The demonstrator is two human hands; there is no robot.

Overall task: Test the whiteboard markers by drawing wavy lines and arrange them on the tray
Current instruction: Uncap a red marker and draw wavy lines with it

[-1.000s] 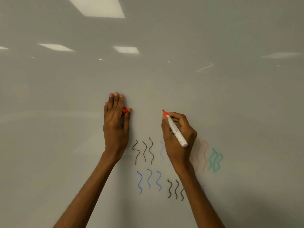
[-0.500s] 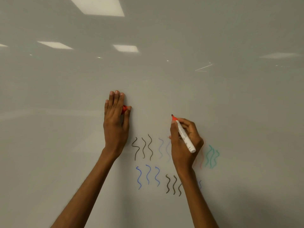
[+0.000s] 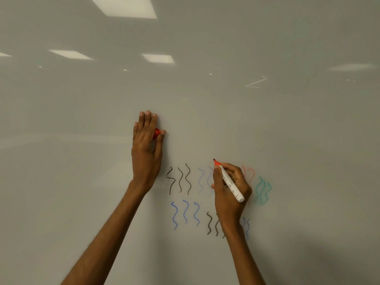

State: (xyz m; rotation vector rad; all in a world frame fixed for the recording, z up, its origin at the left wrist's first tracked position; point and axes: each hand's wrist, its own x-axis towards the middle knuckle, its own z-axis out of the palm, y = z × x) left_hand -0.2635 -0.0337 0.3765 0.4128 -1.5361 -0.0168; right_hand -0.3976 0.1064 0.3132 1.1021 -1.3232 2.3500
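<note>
Gripping the red marker [image 3: 229, 181], the right hand [image 3: 228, 198] has dropped its tip beside the faint blue lines [image 3: 201, 179]. No fresh stroke shows, so drawing seems about to begin. The left hand [image 3: 147, 149] still pinches the red cap [image 3: 156, 132].

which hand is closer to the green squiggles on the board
Right. The right hand, gripping the red marker, sits just left of the green squiggles, almost beside them. The left hand, pinching the red cap, is much farther left and higher on the whiteboard.
</note>
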